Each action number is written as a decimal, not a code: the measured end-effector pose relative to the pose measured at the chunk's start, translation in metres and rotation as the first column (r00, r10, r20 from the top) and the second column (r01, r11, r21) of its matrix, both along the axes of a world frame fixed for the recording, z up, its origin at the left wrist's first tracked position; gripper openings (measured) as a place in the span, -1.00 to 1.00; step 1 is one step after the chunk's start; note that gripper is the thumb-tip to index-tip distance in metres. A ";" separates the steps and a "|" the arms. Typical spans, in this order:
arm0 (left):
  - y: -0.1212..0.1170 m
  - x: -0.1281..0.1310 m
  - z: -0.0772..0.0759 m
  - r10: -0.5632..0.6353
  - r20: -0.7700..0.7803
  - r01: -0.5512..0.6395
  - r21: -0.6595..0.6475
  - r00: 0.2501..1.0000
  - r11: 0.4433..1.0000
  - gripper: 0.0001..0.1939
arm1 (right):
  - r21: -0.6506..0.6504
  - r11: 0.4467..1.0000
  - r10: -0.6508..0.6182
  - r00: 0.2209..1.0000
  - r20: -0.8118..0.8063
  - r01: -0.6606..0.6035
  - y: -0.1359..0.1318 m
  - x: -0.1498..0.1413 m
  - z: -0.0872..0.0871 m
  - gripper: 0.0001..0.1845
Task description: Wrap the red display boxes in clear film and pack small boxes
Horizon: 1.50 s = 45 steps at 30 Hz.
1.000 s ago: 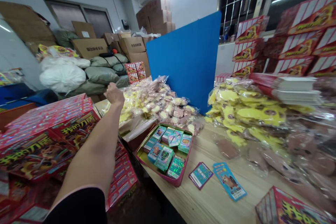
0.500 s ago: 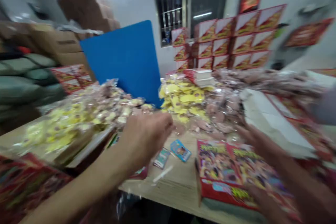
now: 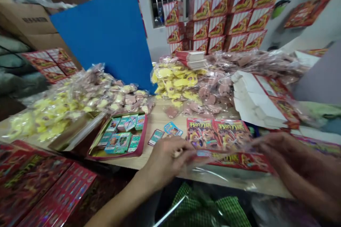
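Observation:
My left hand (image 3: 169, 158) is closed, thumb and fingers pinching the edge of a clear plastic bag (image 3: 210, 173). The bag hangs loosely above the table's front edge. My right hand (image 3: 290, 165) pinches the bag's other side between thumb and fingers. Behind the bag lie red printed packs (image 3: 202, 134) with yellow lettering, their lower part seen partly through the film. Close to my left hand are a dark green card (image 3: 156, 137) and a blue card (image 3: 173, 128). Left of them is an open tray (image 3: 144, 138) holding several small stacks of cards.
Wrapped yellow pieces (image 3: 50, 113) and pinkish-brown pieces (image 3: 215, 88) are heaped behind. A blue board (image 3: 106, 39) stands at the back, near stacked red-and-white boxes (image 3: 218, 21). An unfolded white carton (image 3: 255, 103) lies at right; red boxes (image 3: 34, 181) fill the lower left.
The view has tilted down and become sharper. My left hand has shifted right and lower, uncovering the card tray. My right hand has come off the red packs; clear film now spans both hands.

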<state>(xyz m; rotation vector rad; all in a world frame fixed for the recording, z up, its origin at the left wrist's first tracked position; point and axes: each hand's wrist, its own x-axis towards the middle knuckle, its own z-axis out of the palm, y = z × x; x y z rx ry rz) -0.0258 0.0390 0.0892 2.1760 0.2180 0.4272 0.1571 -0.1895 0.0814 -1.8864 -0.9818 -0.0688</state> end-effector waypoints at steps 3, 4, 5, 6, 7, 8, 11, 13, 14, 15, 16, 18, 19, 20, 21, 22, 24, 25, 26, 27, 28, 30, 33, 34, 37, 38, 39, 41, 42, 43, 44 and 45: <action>-0.001 0.010 -0.007 0.046 -0.096 -0.083 -0.430 0.994 0.899 -0.82 | 0.124 0.992 0.028 0.962 -0.273 0.007 0.007 -0.002 0.007 -0.71; -0.002 0.014 -0.009 0.037 -0.131 -0.100 -0.521 0.991 0.848 -0.79 | 0.175 0.984 0.040 0.940 -0.339 0.022 0.011 -0.003 0.007 -0.70; -0.004 0.017 -0.011 0.035 -0.157 -0.122 -0.585 0.987 0.802 -0.75 | 0.197 0.980 0.061 0.917 -0.395 0.019 0.015 -0.003 0.007 -0.70; -0.006 0.019 -0.013 0.037 -0.175 -0.140 -0.629 0.984 0.765 -0.71 | 0.190 0.982 0.087 0.894 -0.439 -0.002 0.017 -0.003 0.005 -0.71; -0.008 0.021 -0.014 0.044 -0.182 -0.156 -0.660 0.982 0.735 -0.70 | 0.165 0.986 0.107 0.876 -0.470 -0.031 0.017 -0.003 0.004 -0.72; -0.010 0.021 -0.014 0.058 -0.179 -0.167 -0.682 0.982 0.712 -0.70 | 0.129 0.989 0.124 0.865 -0.486 -0.069 0.016 -0.004 0.004 -0.72; -0.017 0.022 -0.011 0.116 -0.146 -0.187 -0.738 0.982 0.648 -0.69 | 0.058 0.984 0.174 0.862 -0.476 -0.166 0.007 -0.006 0.006 -0.69; -0.021 0.022 -0.009 0.141 -0.173 -0.223 -0.780 0.975 0.584 -0.64 | 0.059 0.985 0.171 0.864 -0.474 -0.162 0.001 -0.007 0.007 -0.65; -0.022 0.023 -0.009 0.145 -0.196 -0.244 -0.803 0.970 0.544 -0.60 | 0.073 0.989 0.151 0.866 -0.477 -0.132 -0.002 -0.006 0.007 -0.63; -0.023 0.024 -0.010 0.147 -0.219 -0.264 -0.824 0.965 0.502 -0.57 | 0.094 0.991 0.125 0.870 -0.477 -0.091 -0.004 -0.005 0.005 -0.60; -0.024 0.024 -0.011 0.151 -0.239 -0.282 -0.842 0.959 0.460 -0.54 | 0.112 0.993 0.096 0.872 -0.481 -0.048 -0.006 -0.003 0.002 -0.57; -0.026 0.025 -0.015 0.161 -0.258 -0.302 -0.864 0.953 0.403 -0.51 | 0.129 0.992 0.048 0.873 -0.486 0.017 -0.011 0.003 -0.008 -0.54; -0.028 0.026 -0.017 0.168 -0.262 -0.308 -0.866 0.951 0.393 -0.51 | 0.118 0.992 0.027 0.874 -0.485 0.034 -0.014 0.006 -0.014 -0.54; -0.029 0.025 -0.019 0.173 -0.259 -0.308 -0.866 0.950 0.394 -0.50 | 0.083 0.996 0.013 0.882 -0.471 0.030 -0.017 0.009 -0.019 -0.54; -0.031 0.025 -0.021 0.179 -0.250 -0.303 -0.863 0.951 0.403 -0.50 | 0.025 0.999 -0.025 0.905 -0.426 0.039 -0.021 0.011 -0.022 -0.57; -0.034 0.025 -0.023 0.187 -0.237 -0.296 -0.857 0.953 0.423 -0.49 | -0.042 0.996 -0.094 0.940 -0.329 0.085 -0.024 0.011 -0.024 -0.62; -0.040 0.023 -0.025 0.200 -0.203 -0.277 -0.831 0.958 0.482 -0.49 | -0.127 0.956 -0.263 0.965 0.020 0.264 -0.027 0.007 -0.019 -0.76; -0.043 0.023 -0.026 0.199 -0.185 -0.264 -0.814 0.962 0.518 -0.51 | -0.120 0.932 -0.312 0.924 0.219 0.343 -0.026 0.002 -0.013 -0.84; -0.047 0.023 -0.026 0.192 -0.169 -0.249 -0.794 0.967 0.555 -0.52 | -0.093 0.922 -0.314 0.868 0.385 0.375 -0.023 -0.005 -0.006 -0.89; -0.050 0.023 -0.026 0.176 -0.158 -0.233 -0.774 0.972 0.588 -0.54 | -0.076 0.935 -0.265 0.826 0.497 0.346 -0.018 -0.014 0.002 -0.93; -0.054 0.024 -0.026 0.149 -0.150 -0.210 -0.759 0.977 0.616 -0.57 | -0.101 0.961 -0.162 0.817 0.553 0.259 -0.012 -0.023 0.009 -0.92; -0.061 0.025 -0.025 0.080 -0.130 -0.150 -0.741 0.988 0.655 -0.62 | -0.226 0.972 0.080 0.825 0.559 0.059 0.005 -0.040 0.019 -0.86; -0.068 0.027 -0.022 -0.007 -0.090 -0.059 -0.702 0.996 0.709 -0.66 | -0.399 0.914 0.295 0.796 0.528 -0.075 0.031 -0.053 0.019 -0.84; -0.069 0.026 -0.021 -0.017 -0.076 -0.039 -0.678 0.997 0.734 -0.67 | -0.425 0.902 0.316 0.785 0.533 -0.075 0.038 -0.054 0.017 -0.83; -0.070 0.023 -0.020 -0.013 -0.048 -0.017 -0.584 0.999 0.811 -0.70 | -0.422 0.904 0.316 0.773 0.551 -0.069 0.049 -0.055 0.009 -0.77; -0.070 0.022 -0.020 -0.006 -0.042 -0.018 -0.554 0.999 0.832 -0.69 | -0.407 0.910 0.308 0.776 0.550 -0.073 0.050 -0.056 0.008 -0.75; -0.069 0.020 -0.020 0.002 -0.039 -0.022 -0.527 0.999 0.850 -0.69 | -0.398 0.913 0.310 0.781 0.543 -0.086 0.051 -0.056 0.007 -0.74; -0.070 0.019 -0.020 0.019 -0.039 -0.036 -0.481 0.999 0.876 -0.69 | -0.372 0.921 0.310 0.790 0.529 -0.113 0.052 -0.058 0.005 -0.75; -0.070 0.018 -0.020 0.030 -0.039 -0.045 -0.461 0.999 0.886 -0.69 | -0.355 0.928 0.302 0.795 0.526 -0.118 0.052 -0.059 0.004 -0.76; -0.071 0.018 -0.020 0.039 -0.035 -0.051 -0.440 0.999 0.897 -0.69 | -0.330 0.937 0.282 0.802 0.526 -0.113 0.052 -0.059 0.003 -0.77; -0.072 0.018 -0.020 0.049 -0.021 -0.053 -0.418 0.999 0.907 -0.68 | -0.296 0.950 0.250 0.811 0.529 -0.099 0.052 -0.058 0.001 -0.78; -0.073 0.018 -0.020 0.057 0.002 -0.051 -0.398 0.998 0.916 -0.68 | -0.254 0.964 0.205 0.826 0.525 -0.078 0.052 -0.057 0.000 -0.78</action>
